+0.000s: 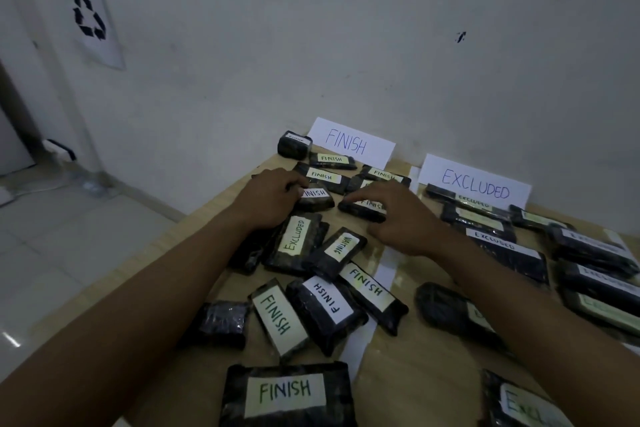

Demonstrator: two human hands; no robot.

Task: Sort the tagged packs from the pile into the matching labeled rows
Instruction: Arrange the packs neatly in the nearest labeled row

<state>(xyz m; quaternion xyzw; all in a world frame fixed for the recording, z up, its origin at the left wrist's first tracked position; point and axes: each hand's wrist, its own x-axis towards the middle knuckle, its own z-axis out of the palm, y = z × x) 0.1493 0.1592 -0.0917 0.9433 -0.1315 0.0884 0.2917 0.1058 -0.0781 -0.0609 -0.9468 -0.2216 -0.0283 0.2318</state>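
Note:
Black packs with white tags lie on a wooden table. A FINISH sign and an EXCLUDED sign lean on the wall, each with a row of matching packs in front. My left hand grips a FINISH pack at its left end. My right hand has its fingertips on another FINISH pack beside it. Nearer me lies the pile: an EXCLUDED pack, a WAITING pack and several FINISH packs.
The table's left edge drops to a tiled floor. A recycling-symbol sheet hangs on the wall at left. White paper strips lie on the table between the rows. More EXCLUDED packs crowd the right side.

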